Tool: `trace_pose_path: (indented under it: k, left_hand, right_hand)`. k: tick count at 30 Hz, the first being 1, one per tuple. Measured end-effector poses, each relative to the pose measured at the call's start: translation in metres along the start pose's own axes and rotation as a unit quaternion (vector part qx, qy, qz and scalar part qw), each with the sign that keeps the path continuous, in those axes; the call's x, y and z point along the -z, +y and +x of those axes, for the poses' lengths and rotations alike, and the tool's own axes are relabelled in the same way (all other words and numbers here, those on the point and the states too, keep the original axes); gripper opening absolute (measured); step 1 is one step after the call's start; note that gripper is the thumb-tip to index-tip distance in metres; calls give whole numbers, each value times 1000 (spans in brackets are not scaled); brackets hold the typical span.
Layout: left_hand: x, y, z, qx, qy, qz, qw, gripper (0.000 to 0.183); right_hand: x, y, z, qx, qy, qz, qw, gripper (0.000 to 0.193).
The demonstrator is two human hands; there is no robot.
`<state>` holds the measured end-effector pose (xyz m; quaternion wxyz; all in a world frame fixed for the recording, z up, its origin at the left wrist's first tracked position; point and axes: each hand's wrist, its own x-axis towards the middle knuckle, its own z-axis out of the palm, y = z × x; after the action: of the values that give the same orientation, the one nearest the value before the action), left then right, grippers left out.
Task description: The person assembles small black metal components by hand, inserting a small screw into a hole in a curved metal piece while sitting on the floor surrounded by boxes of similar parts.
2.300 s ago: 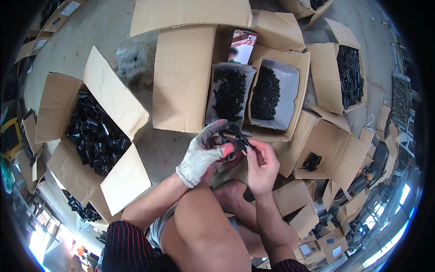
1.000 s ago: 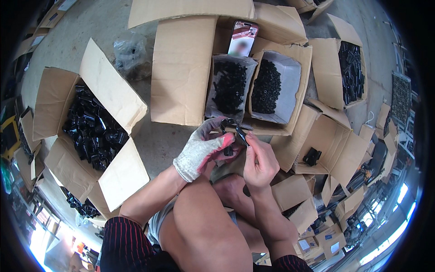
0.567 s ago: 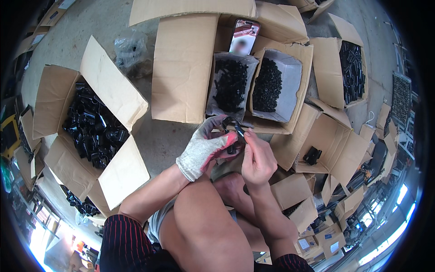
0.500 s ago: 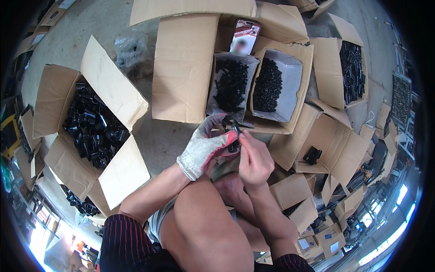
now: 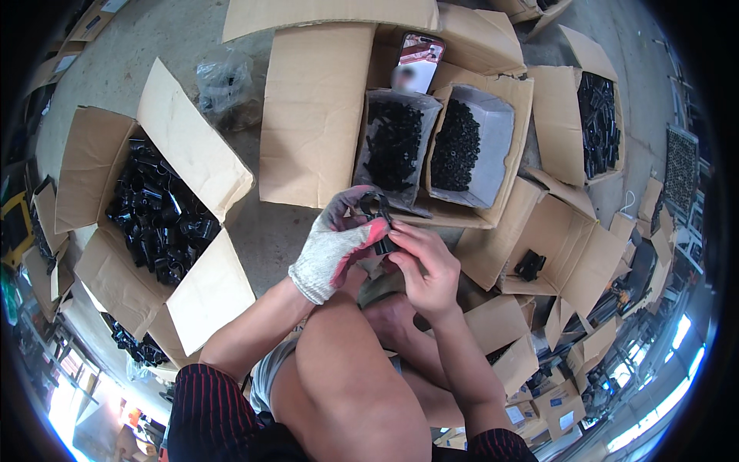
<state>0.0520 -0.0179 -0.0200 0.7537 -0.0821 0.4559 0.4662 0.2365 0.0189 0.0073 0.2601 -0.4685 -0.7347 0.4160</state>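
Note:
My left hand (image 5: pixel 332 242), in a grey-white knit glove with red-pink on the palm side, is closed around a glossy black clamp-like part (image 5: pixel 383 246) with a rounded, open-looking top. My bare right hand (image 5: pixel 428 266) comes at the part from the right, its thumb and fingertips pressed against its side. Whether a small screw or nut sits under those fingertips is hidden. Just beyond my hands stand two grey-lined bins: the left bin (image 5: pixel 359 165) holds small black screw-like pieces (image 5: pixel 394 142), the right bin (image 5: pixel 493 165) small black nut-like rings (image 5: pixel 456 146).
At left, an open carton (image 5: pixel 92 165) is heaped with black curved parts (image 5: pixel 158 212). A phone (image 5: pixel 419 65) leans behind the bins. Another carton (image 5: pixel 566 239) at right contains a few black pieces (image 5: pixel 530 265); a farther carton (image 5: pixel 554 100) holds long black parts. A clear plastic bag (image 5: pixel 225 85) lies on the floor.
Both hands have shifted slightly left with the black part, which is turned a little. My right fingers have gone from a pinch at its upper edge to lying along its side.

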Motion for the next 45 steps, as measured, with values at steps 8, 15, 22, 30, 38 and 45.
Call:
trace_pose_path:
  k: [8,15,22,30,38,45]
  left_hand:
    - [29,7,-18,-58,30,-64,996,61]
    - [20,14,-27,-63,42,-57,996,64]
    - [14,14,-23,-60,48,-67,995,66]
    - [15,10,-14,-207,-19,-44,977,77]
    - [15,10,-19,-297,-83,15,951,81]
    - [26,-5,-20,-344,-104,174,917,84]
  right_hand:
    - [-34,55,93,-84,-21,-139,986,11]
    - [-79,73,139,-153,-191,-338,909,17]
    - [-91,79,133,-122,-196,-382,895,18]
    - [-30,14,90,-154,0,65,986,15]
    - [7,-49,45,-192,-22,164,967,13]
    - [6,-44,33,-108,9,115,987,14]
